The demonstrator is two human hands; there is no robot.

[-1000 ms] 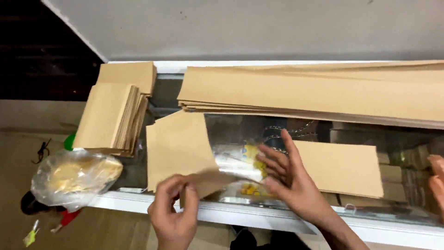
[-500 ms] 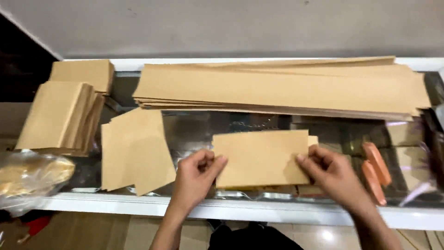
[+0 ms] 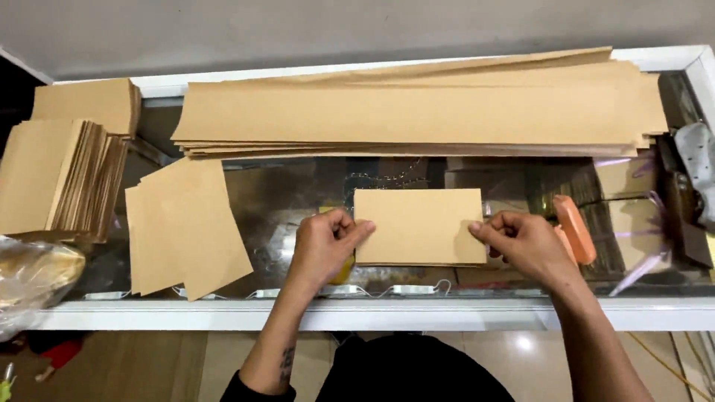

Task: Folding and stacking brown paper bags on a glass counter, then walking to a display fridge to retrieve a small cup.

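Glass counter [image 3: 283,193] | I see left hand [image 3: 324,246] and right hand [image 3: 525,242] pinching brown paper rectangle [image 3: 418,225] by its ends (stacks nearby) | keep edges square, grip even.

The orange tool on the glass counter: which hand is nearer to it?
Right. The right hand sits just beside the orange tool, gripping the brown paper rectangle's right edge; the left hand grips its far, left edge.

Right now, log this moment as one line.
left hand: grips left edge of small brown paper piece | right hand: grips its right edge | piece: flat on glass counter | nearby: orange tool, long paper stack
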